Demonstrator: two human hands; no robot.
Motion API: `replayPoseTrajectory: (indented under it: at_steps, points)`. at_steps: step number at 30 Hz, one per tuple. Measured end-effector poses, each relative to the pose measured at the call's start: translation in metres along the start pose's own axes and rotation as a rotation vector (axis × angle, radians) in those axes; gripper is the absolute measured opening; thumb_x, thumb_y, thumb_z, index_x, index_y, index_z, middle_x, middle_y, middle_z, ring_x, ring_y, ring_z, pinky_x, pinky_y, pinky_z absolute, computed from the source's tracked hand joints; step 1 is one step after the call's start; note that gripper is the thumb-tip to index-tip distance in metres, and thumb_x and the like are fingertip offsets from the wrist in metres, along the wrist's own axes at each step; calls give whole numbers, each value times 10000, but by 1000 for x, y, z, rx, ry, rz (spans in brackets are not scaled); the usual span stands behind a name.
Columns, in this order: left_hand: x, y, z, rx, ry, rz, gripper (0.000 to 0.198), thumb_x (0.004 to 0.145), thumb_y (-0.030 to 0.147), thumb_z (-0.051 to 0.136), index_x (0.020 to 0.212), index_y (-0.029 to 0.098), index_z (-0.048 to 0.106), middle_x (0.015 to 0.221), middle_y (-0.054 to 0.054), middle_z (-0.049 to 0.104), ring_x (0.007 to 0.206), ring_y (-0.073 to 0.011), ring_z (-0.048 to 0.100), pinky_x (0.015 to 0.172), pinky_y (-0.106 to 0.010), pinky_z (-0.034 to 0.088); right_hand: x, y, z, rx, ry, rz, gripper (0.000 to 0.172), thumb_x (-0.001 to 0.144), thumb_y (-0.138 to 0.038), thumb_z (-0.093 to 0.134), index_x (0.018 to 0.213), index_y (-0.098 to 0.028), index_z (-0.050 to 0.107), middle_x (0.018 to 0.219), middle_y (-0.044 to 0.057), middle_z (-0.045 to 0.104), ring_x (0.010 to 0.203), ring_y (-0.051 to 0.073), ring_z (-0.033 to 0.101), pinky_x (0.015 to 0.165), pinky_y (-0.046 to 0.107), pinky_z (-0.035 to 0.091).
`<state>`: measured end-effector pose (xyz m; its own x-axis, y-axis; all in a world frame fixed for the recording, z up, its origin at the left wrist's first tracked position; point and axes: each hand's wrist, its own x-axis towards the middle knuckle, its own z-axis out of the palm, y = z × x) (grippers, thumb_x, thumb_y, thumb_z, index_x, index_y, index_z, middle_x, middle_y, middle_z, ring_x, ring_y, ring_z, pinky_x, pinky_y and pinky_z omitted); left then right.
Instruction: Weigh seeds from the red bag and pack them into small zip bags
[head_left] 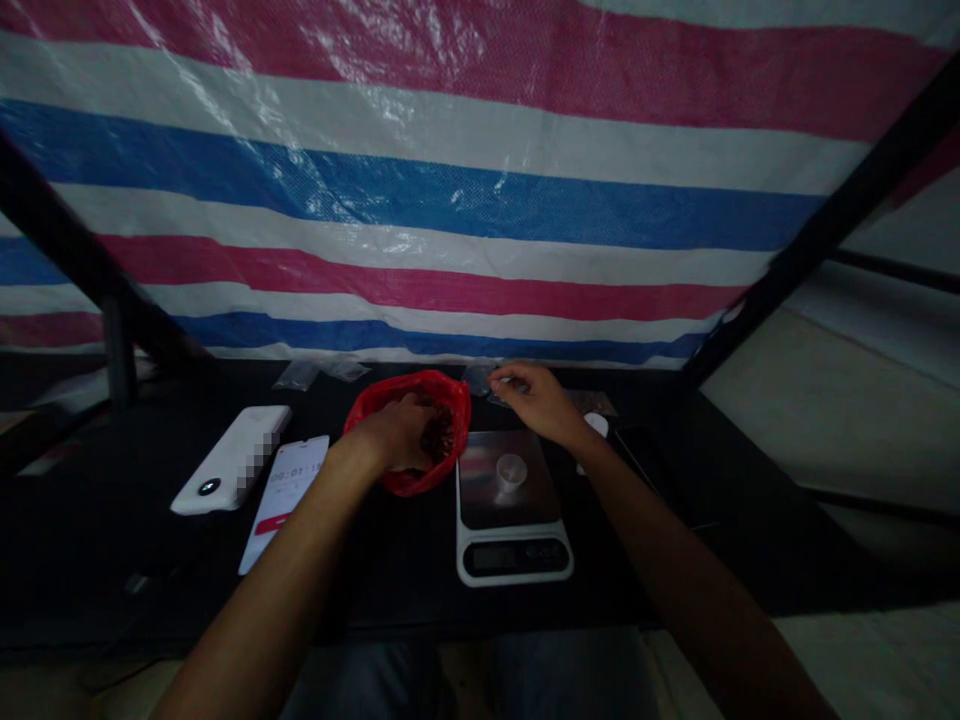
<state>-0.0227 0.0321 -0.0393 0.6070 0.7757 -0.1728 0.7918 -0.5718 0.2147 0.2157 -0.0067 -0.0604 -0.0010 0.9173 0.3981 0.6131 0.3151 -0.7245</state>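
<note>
My left hand (401, 432) reaches into a red plastic bag (360, 405) with its rim folded open. Small reddish-brown pieces (444, 432) fill the bag; my fingertips are hidden among them. To the right stands a white digital kitchen scale (469, 572) with a metal plate, and on it a small clear cup (511, 473). Beyond the scale, my right hand (534, 398) has thumb and forefinger closed in a pinch beside a small clear plastic bag (477, 378). What the pinch holds, if anything, is too small to make out.
Left of the red bag lie a phone with a running timer (289, 490) and a white power bank (236, 455). More clear bags (298, 375) lie at the back. Under my right forearm are a white round item (597, 424) and a dark flat device (649, 460). Striped sheeting (480, 210) hangs behind the black table.
</note>
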Motion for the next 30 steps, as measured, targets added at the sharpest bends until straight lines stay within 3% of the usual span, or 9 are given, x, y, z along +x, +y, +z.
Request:
replayPoseTrajectory:
  at_steps: [2,5,12,19,24,30]
  points:
    - [5,-3,5,27,-47,3,514,728,262,791,1237,228,725,1321,-152,669,1144,-331,674,957,-385,531,-8,10,-2,45,16,40,146,886,-228,636,913,-176,769,985,83,773,880,206,698,827,353,526]
    - [5,-8,6,39,-25,5,369,833,185,650,1184,241,750,1227,-115,737,1112,-302,701,942,-369,528,-18,22,-5,72,49,73,146,867,-259,642,889,-188,768,960,67,786,875,209,704,837,352,524]
    - [2,-18,7,80,74,66,319,882,205,585,1134,255,773,1168,-66,774,1097,-271,710,950,-331,511,-22,29,-18,104,129,100,223,850,-369,641,885,-191,772,855,39,773,790,203,678,727,315,493]
    - [-1,-25,-5,-55,113,175,253,908,252,586,1071,252,780,1108,-50,791,983,-234,733,878,-301,517,-24,31,-17,115,116,106,216,850,-373,647,861,-192,764,852,39,769,810,211,678,745,324,489]
    - [-5,-7,-18,-173,145,301,221,908,224,605,1039,234,782,1087,-42,792,963,-208,730,872,-283,514,-25,31,-19,113,122,98,206,859,-362,639,854,-193,756,844,36,767,789,200,672,736,317,493]
    - [-11,39,-26,-274,149,515,180,937,206,621,1028,208,776,1009,-35,785,921,-180,713,850,-252,500,-25,31,-17,72,100,95,195,873,-335,625,846,-186,749,850,44,765,793,198,677,758,322,498]
